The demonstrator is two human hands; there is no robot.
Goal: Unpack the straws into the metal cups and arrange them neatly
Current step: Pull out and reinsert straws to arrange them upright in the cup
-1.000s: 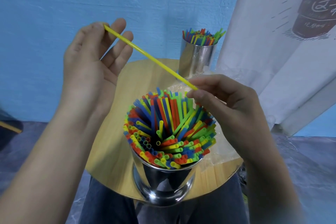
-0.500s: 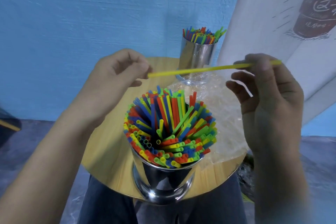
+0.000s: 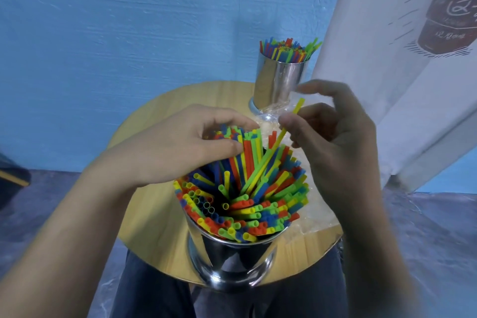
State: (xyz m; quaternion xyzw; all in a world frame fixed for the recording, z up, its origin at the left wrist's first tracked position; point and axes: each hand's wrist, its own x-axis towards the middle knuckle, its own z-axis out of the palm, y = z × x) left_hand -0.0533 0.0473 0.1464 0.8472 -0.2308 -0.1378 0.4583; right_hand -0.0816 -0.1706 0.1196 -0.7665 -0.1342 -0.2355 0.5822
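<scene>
A near metal cup point(image 3: 232, 261) at the table's front edge is packed with colourful straws point(image 3: 260, 204). My right hand point(image 3: 335, 152) pinches a yellow straw point(image 3: 277, 147) near its top; the straw slants down with its lower end among the straws in the cup. My left hand point(image 3: 170, 150) curls over the far-left side of the bunch, its fingers and thumb holding several straws. A second metal cup point(image 3: 278, 85), also full of straws, stands at the table's far edge.
The round wooden table point(image 3: 154, 224) is small. A crumpled clear plastic wrapper point(image 3: 312, 219) lies on it right of the near cup, behind my right hand. A white printed banner point(image 3: 402, 64) hangs at the right, a blue wall behind.
The yellow straw, held level between both hands, has been tipped upright and its lower end put into the near cup. My left hand let go of it and moved down onto the straws.
</scene>
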